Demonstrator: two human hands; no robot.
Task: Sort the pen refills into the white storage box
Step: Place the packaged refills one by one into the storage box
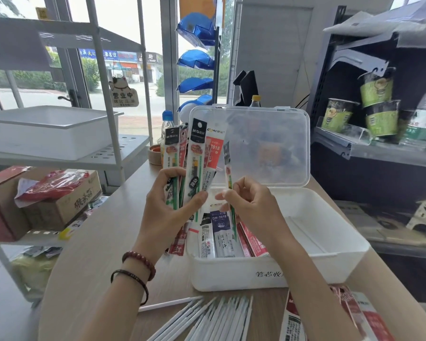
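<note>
My left hand (172, 207) grips a fanned bunch of packaged pen refills (194, 153), held upright above the table. My right hand (251, 205) pinches a single narrow refill pack (228, 163) with a green refill inside, just right of the bunch. The white storage box (330, 244) stands open below my hands, its clear lid (268, 143) raised behind. Several refill packs (221, 235) lie in the box's left compartment; the right compartment looks bare.
Loose white refills (207, 316) lie fanned at the table's front edge, red-and-white packs (354, 313) at front right. A red pack (178, 242) lies left of the box. Bottles (167, 126) and tape stand behind. Shelves flank both sides.
</note>
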